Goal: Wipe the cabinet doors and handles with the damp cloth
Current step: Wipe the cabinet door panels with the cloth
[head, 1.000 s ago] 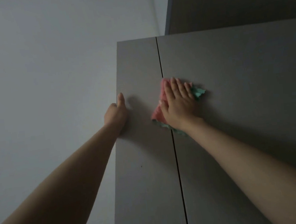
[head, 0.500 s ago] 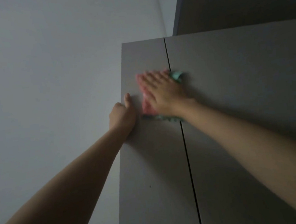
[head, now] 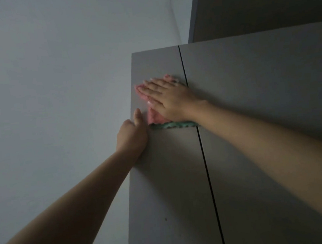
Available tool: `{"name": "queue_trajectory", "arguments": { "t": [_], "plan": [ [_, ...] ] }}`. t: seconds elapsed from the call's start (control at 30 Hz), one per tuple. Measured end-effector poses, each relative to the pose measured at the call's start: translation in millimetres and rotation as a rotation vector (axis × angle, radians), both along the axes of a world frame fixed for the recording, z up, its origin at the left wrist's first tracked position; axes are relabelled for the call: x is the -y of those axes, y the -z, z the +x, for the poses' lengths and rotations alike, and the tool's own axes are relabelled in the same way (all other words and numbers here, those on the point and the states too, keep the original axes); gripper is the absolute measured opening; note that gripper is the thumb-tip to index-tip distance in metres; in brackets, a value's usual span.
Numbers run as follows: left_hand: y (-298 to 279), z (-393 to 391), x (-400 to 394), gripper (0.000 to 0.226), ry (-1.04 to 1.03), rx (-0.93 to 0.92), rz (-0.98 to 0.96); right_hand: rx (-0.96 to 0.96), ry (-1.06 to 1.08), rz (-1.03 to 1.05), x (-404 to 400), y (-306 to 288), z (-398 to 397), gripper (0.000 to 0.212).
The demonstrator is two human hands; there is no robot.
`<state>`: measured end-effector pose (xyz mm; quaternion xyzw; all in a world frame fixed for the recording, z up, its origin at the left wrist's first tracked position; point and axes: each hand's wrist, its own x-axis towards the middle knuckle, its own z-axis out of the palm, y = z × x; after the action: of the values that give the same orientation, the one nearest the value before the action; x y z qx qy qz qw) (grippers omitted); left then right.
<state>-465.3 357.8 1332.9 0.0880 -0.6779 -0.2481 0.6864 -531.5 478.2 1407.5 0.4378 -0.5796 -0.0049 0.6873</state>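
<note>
cloth [head: 156,116] slid left onto narrow door [head: 167,180] – right hand [head: 167,99] flat on it; left hand [head: 133,137] grips door edge.

Plain pale grey-white wall [head: 51,97] fills left side and top of view. Smooth, flat, no marks seen on it. Light is dim. Faint soft bend line [head: 175,22] runs down wall near top middle. Dark grey-brown flat panel [head: 262,2] sits in top right corner, darker than wall. Thin blue-grey edge strip [head: 192,12] runs down left side of dark panel, touching wall, slanted in this view.
</note>
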Motion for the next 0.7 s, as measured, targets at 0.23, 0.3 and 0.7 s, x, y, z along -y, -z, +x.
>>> {"name": "queue_trajectory", "arguments": {
  "t": [0.23, 0.3, 0.7],
  "plan": [
    [1, 2, -2, 0.067, 0.022, 0.011, 0.023, 0.208, 0.021, -0.321, -33, -46, -19, 0.057],
    [1, 4, -1, 0.067, 0.028, 0.007, 0.033, 0.069, -0.013, -0.122, -25, -2, -17, 0.064],
    [17, 5, -11, 0.057, -0.132, -0.010, 0.046, 0.017, 0.002, -0.080, -44, 51, -36, 0.074]
  ]
}}
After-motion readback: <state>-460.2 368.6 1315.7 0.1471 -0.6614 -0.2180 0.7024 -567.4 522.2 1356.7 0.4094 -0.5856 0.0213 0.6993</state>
